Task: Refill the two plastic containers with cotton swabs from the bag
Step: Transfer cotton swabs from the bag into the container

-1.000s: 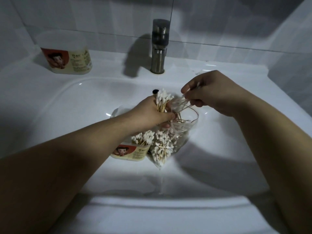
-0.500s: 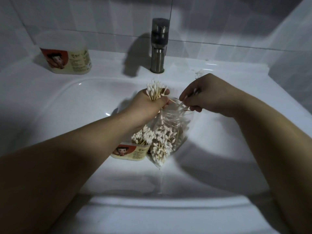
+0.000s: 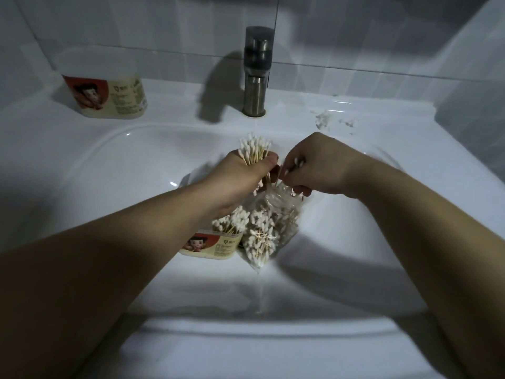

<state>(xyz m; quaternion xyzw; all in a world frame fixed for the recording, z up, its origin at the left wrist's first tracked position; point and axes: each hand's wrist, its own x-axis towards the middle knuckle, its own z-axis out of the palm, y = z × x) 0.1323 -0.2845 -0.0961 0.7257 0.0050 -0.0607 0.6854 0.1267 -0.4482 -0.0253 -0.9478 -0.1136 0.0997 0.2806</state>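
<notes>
White sink basin (image 3: pixel 109 165) fills the view. Nearest, below the left grip (image 3: pixel 240 176), one container (image 3: pixel 216 246) holds swabs, its left side hidden by the forearm. The bag (image 3: pixel 273 220) hangs under the right grip (image 3: pixel 314 168), which pinches its blurred mouth. The left grip clutches a swab bundle (image 3: pixel 254 149). Beyond it to the left, the second container (image 3: pixel 106 88) stands on the counter (image 3: pixel 191 105). The right grip has drawn nearer the left.
</notes>
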